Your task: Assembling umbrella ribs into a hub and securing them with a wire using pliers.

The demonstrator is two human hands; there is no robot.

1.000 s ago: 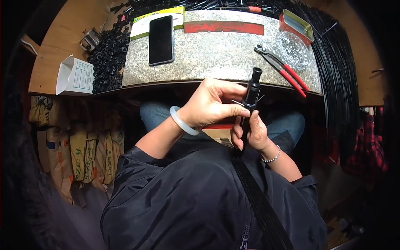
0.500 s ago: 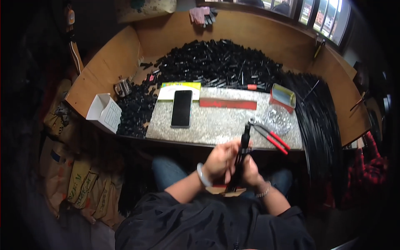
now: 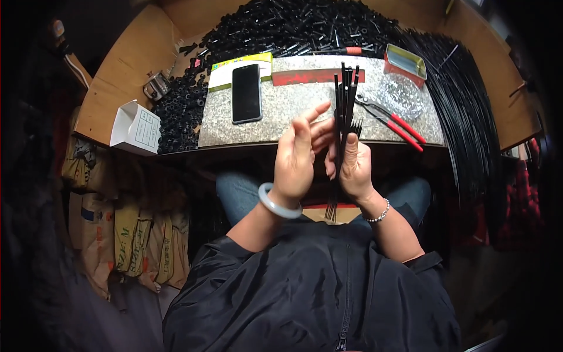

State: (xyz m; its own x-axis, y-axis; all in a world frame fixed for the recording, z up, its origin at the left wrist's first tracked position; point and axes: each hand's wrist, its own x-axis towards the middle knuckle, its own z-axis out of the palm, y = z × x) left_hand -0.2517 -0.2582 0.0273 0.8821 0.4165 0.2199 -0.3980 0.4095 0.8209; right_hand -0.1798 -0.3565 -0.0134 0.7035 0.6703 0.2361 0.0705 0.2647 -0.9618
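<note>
In my right hand (image 3: 356, 166) is an upright bundle of thin black umbrella ribs (image 3: 345, 108), the thumb pressed along its near side. Thicker rod ends fan out at the top, and fine wire-like ends hang below the hand. My left hand (image 3: 296, 157) is open just left of the bundle, fingers spread and fingertips close to the rods; whether they touch is hard to see. Beyond the hands lies a speckled stone-look board (image 3: 293, 111). On it, right of the bundle, rest red-handled pliers (image 3: 392, 120) beside a crumpled clear plastic bag (image 3: 404, 98).
A phone (image 3: 246, 94) lies on a yellow-green box (image 3: 220, 76), beside a red bar-shaped box (image 3: 316, 76). Black parts (image 3: 293, 29) heap at the back. Long black rods (image 3: 463, 117) drape over the right edge. A small tin (image 3: 406, 61) and white carton (image 3: 136, 126) flank the board.
My left hand has opened and come away from the bundle. The bundle's upper ends are now spread apart, still in my right hand. The view has tilted lower.
</note>
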